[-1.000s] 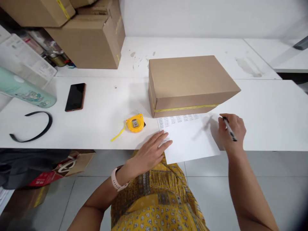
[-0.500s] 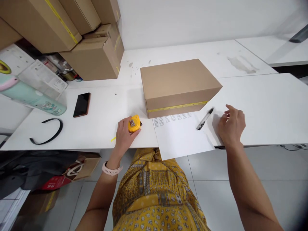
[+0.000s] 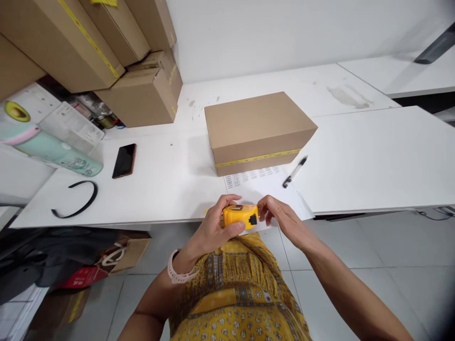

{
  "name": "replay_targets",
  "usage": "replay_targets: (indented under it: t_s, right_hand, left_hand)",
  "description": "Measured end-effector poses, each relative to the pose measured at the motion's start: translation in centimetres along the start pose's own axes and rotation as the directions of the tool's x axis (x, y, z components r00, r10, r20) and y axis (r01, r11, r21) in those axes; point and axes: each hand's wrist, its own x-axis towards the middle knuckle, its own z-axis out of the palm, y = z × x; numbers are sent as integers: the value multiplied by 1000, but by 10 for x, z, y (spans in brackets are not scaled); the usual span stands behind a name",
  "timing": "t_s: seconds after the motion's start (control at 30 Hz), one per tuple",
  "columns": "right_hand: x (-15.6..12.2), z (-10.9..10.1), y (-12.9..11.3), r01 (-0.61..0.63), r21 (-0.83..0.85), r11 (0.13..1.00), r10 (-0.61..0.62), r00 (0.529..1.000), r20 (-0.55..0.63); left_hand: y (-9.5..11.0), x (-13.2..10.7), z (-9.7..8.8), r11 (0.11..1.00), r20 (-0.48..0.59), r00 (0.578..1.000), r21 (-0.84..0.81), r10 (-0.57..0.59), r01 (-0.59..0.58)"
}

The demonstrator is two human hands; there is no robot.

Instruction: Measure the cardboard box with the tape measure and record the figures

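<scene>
My left hand (image 3: 209, 232) is wrapped round a yellow tape measure (image 3: 232, 216) with a black button, held up just over the table's front edge. At the tape measure's right end, the bent fingers of my right hand (image 3: 284, 220) pinch the tip where the tape comes out. Under and behind my hands lies a printed sheet of paper (image 3: 265, 187), partly hidden by them. A closed cardboard box (image 3: 261, 123) with a yellow-taped front side stands on the sheet's far edge. To the right of the box's front rests a black-and-clear pen (image 3: 295, 172).
On the left of the white table (image 3: 159, 189) lie a phone (image 3: 124, 161), a black curved band (image 3: 93, 196) and a mint bottle (image 3: 67, 154). Stacked cartons (image 3: 138, 99) fill the back left corner. Bags (image 3: 131, 251) sit on the floor below.
My left hand has lifted the tape measure off the table and brought it right, towards me. My right hand has come in from the right to the tape measure's end.
</scene>
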Motion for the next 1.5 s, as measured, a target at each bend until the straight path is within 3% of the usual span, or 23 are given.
replay_targets:
  t_s: [0.1, 0.17, 0.27, 0.33, 0.43, 0.5, 0.6, 0.7, 0.83, 1.0, 1.3, 1.5]
  right_hand:
    - [5, -20, -8, 62, -21, 998, -63, 996, -59]
    - [14, -45, -20, 132, -4, 991, -130, 973, -193]
    - [40, -103, -47, 254, 69, 965, -192, 860, -474]
    - [65, -146, -64, 355, 129, 926, -223, 791, -570]
    - [106, -193, -83, 311, 203, 929, -130, 784, -607]
    - [132, -204, -88, 207, 198, 958, -44, 789, -613]
    - [163, -197, -85, 65, 136, 989, 34, 782, -622]
    - [178, -180, -81, -1, 106, 994, 65, 792, -607]
    - [178, -166, -80, -72, 44, 996, 84, 841, -535]
    - [175, -168, -76, -150, -39, 988, 115, 878, -464]
    - [174, -170, -70, -165, -57, 985, 121, 883, -453]
    - [172, -165, -75, -172, -55, 984, 125, 866, -485]
  left_hand:
    - [6, 4, -13, 999, -42, 998, -5, 44, -45]
    - [14, 14, -32, 996, -134, 987, -14, 89, -92]
    - [33, 43, -75, 986, -349, 924, 3, 157, -166]
    - [46, 68, -108, 983, -468, 866, 47, 177, -176]
    - [59, 101, -149, 993, -571, 812, 73, 120, -95]
    - [62, 115, -166, 997, -609, 790, 74, 75, -38]
    - [63, 124, -174, 995, -625, 779, 97, 54, 9]
    - [62, 124, -168, 992, -612, 790, 120, 36, 47]
    - [64, 128, -156, 991, -578, 815, 132, 50, 33]
    - [64, 139, -152, 988, -520, 851, 155, 69, 15]
    - [63, 149, -171, 991, -456, 889, 131, 31, 33]
    - [65, 151, -173, 992, -433, 902, 115, 6, 48]
